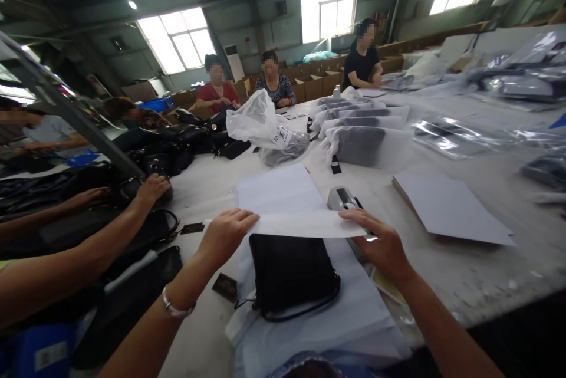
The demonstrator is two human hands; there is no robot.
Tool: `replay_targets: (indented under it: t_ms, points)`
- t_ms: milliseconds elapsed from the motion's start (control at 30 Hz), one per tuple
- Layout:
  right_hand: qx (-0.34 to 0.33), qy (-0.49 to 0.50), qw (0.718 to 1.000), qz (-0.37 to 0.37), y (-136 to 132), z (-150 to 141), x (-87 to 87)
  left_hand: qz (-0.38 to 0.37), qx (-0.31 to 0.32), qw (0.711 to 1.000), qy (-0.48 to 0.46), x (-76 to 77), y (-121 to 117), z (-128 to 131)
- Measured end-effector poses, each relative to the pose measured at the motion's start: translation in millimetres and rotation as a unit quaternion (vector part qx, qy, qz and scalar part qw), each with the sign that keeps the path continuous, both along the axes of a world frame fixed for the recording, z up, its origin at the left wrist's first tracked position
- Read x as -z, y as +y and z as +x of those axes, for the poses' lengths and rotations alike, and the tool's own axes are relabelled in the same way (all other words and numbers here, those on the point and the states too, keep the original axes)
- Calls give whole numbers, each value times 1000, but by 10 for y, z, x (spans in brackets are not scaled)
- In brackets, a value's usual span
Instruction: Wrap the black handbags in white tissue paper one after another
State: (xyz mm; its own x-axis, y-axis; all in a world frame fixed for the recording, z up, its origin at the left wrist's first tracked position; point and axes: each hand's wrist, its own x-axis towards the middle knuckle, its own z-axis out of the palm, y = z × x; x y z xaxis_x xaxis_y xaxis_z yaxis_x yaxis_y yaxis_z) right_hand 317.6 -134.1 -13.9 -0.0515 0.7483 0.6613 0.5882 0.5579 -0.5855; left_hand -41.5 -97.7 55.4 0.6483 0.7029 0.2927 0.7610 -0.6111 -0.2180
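My left hand (227, 233), a bracelet at its wrist, grips the left end of a folded strip of thin white paper (305, 224). The strip's right end is pinched between the thumb and fingers of my right hand (380, 242). Beneath the strip lies a small black bag (294, 275) with a thin strap, its top edge covered by the paper. A dark hang tag (224, 288) rests left of the bag. Under the bag are white paper sheets (278, 186). Just beyond my right hand is a grey tape dispenser (342, 196).
At left, a co-worker's hand (152, 188) touches a pile of black bags (141, 224). A white plastic bag (260, 121) and several wrapped bags (358, 142) stand ahead. Stacked white boards (451, 207) lie at right. Other people sit across the table.
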Motion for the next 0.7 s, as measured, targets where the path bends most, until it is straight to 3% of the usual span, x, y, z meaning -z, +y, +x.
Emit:
replay_targets:
  t_ms: [167,300,533,700]
  points:
    - [-3,-187,979,78,-357,-116,-119,1,17,1000,-12,387,-696,52]
    - [-42,-293,953,67,-594,-182,40,-1,6,1000,-30,659,-1046,176]
    - [-45,-329,940,74,-720,-317,305,2,6,999,-47,936,-1347,288]
    - [-114,-329,931,107,-667,-435,487,9,4,999,-47,1049,-1457,303]
